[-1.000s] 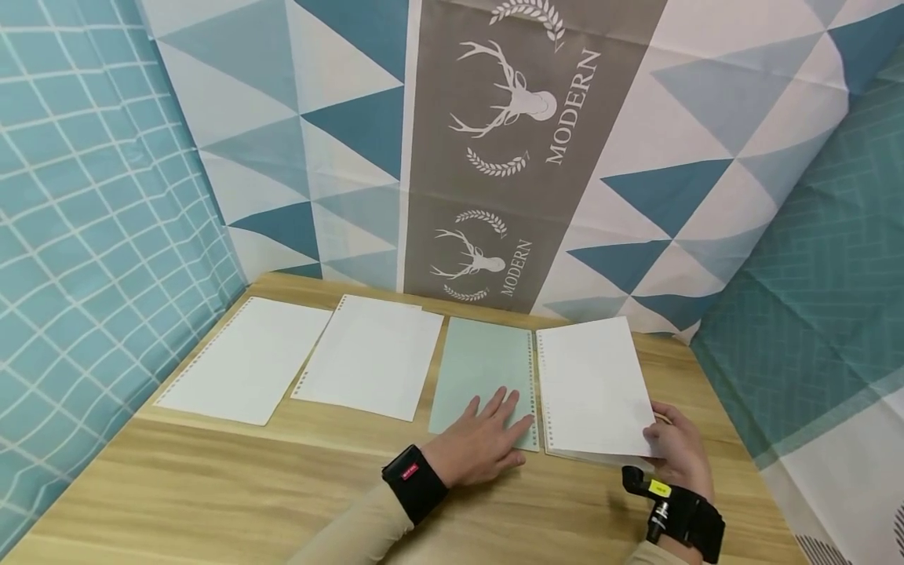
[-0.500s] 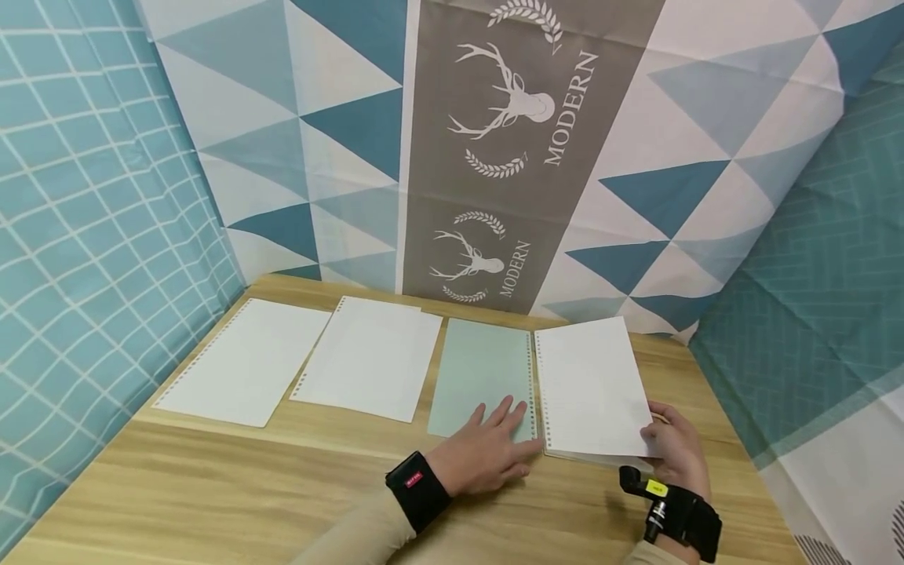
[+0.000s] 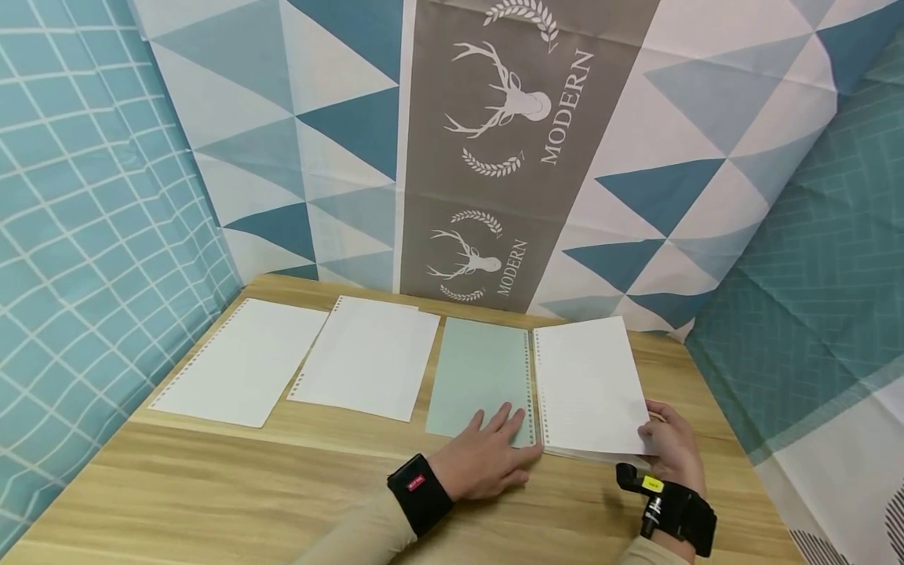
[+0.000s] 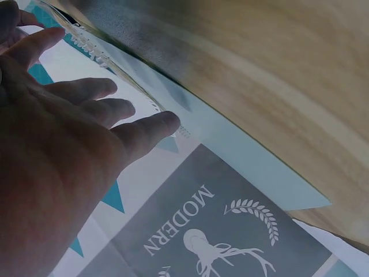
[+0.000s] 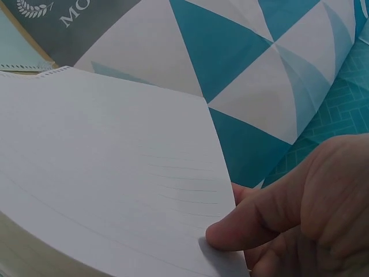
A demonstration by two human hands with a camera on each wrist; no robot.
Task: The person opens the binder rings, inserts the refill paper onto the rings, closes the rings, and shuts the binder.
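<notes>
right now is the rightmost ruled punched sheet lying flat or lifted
Partly lifted: the right hand pinches the ruled punched sheet near its right edge, and the right wrist view shows it bowed.

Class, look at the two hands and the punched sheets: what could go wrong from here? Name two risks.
First, the right hand pinches the white sheets only by their outer edge, near the lower corner, so they might crease there or slip out of line. Second, the left hand is spread over the lower part of the green sheet, whose punched edge runs beside theirs; a nudge could shift it askew.
</notes>
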